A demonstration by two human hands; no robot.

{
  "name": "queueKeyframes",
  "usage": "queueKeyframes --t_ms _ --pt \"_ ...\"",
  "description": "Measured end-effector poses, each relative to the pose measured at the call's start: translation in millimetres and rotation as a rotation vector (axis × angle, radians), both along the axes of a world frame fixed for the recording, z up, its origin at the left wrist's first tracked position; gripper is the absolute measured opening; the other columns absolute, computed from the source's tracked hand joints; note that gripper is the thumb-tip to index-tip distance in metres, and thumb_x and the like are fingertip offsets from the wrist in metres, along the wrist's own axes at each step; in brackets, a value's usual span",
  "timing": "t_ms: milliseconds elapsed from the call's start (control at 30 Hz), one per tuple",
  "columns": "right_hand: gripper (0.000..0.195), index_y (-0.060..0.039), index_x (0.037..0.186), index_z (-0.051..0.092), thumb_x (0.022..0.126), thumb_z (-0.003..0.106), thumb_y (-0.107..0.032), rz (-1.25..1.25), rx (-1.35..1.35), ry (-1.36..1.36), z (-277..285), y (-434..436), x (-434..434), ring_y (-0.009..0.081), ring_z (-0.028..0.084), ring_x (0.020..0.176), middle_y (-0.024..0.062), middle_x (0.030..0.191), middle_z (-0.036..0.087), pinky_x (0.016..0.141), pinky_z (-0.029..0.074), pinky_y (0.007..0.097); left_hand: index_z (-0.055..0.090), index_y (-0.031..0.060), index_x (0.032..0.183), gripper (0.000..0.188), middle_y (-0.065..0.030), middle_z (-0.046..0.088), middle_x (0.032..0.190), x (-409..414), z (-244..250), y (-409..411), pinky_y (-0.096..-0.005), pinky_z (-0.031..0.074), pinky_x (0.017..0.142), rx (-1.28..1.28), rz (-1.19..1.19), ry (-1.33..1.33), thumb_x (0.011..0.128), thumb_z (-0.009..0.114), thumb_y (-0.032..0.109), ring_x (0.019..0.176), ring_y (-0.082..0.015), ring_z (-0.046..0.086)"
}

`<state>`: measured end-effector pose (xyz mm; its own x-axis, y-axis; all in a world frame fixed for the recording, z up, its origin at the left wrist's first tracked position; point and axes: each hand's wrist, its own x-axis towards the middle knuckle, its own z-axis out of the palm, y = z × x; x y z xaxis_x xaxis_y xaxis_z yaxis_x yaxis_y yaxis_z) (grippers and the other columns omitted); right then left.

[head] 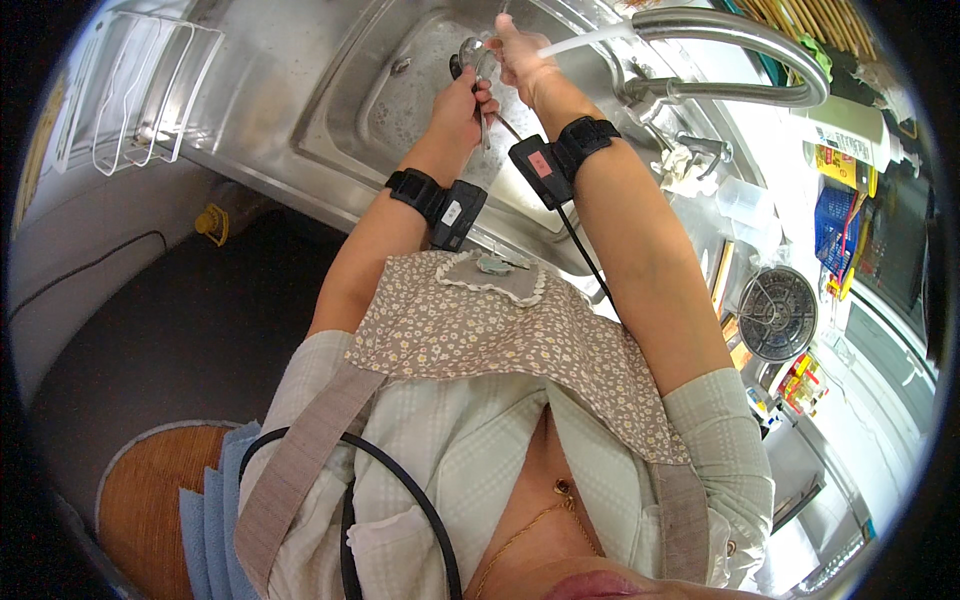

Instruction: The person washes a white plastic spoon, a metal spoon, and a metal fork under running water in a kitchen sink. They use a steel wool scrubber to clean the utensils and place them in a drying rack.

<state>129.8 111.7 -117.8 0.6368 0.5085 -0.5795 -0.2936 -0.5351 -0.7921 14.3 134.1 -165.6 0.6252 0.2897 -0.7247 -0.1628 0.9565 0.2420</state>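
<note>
My left hand [459, 109] is closed around the handles of several metal spoons [472, 54] over the stainless steel sink [375, 112]; at least one utensil in the bunch looks dark. Beside it, my right hand [521, 56] is near the spoon bowls with its thumb raised; whether its fingers grip a spoon cannot be told. Water [585, 41] runs from the curved metal faucet [727, 22] onto the right hand and wrist. Suds and water lie in the sink basin.
A white wire rack [154, 90] stands on the left. Along the right are a pump bottle [851, 131], a blue plastic basket [834, 225], clear plastic containers [746, 206] and a round dark strainer [778, 313]. The sink's front edge runs close before my apron.
</note>
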Motion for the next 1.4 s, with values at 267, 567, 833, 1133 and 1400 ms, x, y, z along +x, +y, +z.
queueKeyframes --t_ms 267,567,833,1133,1400 --pt "0.032 -0.0049 0.094 0.063 0.096 0.047 -0.033 0.058 -0.233 0.223 44.1 -0.8 -24.3 0.0147 0.044 0.042 0.0027 0.060 0.054 0.039 0.037 0.0279 0.048 0.0105 0.083 0.026 0.0049 0.042 0.061 6.1 -2.1 1.7 -0.0227 0.033 0.046 0.050 0.058 -0.039 0.101 0.040 0.027 0.051 -0.0071 0.039" --pt "0.042 -0.0047 0.090 0.063 0.099 0.039 -0.038 0.141 0.057 0.193 5.2 -2.8 2.0 0.0115 0.037 0.038 0.0008 0.052 0.044 0.036 0.029 0.0263 0.049 0.0089 0.088 0.023 0.0032 0.044 0.064 4.1 2.2 2.4 -0.0210 0.034 0.046 -0.004 0.101 0.002 0.102 0.040 0.026 0.051 -0.0064 0.037" --pt "0.040 -0.0040 0.084 0.065 0.096 0.045 -0.036 0.128 0.009 0.128 -8.8 -12.5 -5.6 0.0140 0.035 0.036 0.0042 0.051 0.046 0.036 0.028 0.0278 0.048 0.0062 0.089 0.024 0.0024 0.043 0.064 -0.3 3.6 4.3 -0.0225 0.036 0.048 -0.018 0.063 -0.053 0.101 0.042 0.025 0.051 -0.0080 0.037" --pt "0.025 -0.0010 0.092 0.064 0.092 0.055 -0.025 0.201 -0.125 -0.258 16.9 -27.9 -25.7 0.0195 0.069 0.063 0.0150 0.070 0.067 0.057 0.054 0.0272 0.047 0.0070 0.084 0.031 0.0029 0.043 0.062 0.5 3.1 5.2 -0.0224 0.034 0.050 0.041 0.001 0.000 0.102 0.039 0.031 0.051 -0.0093 0.038" --pt "0.031 0.0006 0.087 0.062 0.091 0.053 -0.029 0.243 0.015 -0.234 -2.8 -21.6 -10.1 0.0184 0.061 0.060 0.0143 0.076 0.065 0.055 0.049 0.0332 0.049 0.0073 0.088 0.028 0.0013 0.045 0.065 5.4 -24.8 9.2 -0.0248 0.036 0.052 -0.026 0.090 -0.113 0.102 0.039 0.029 0.055 -0.0102 0.041"
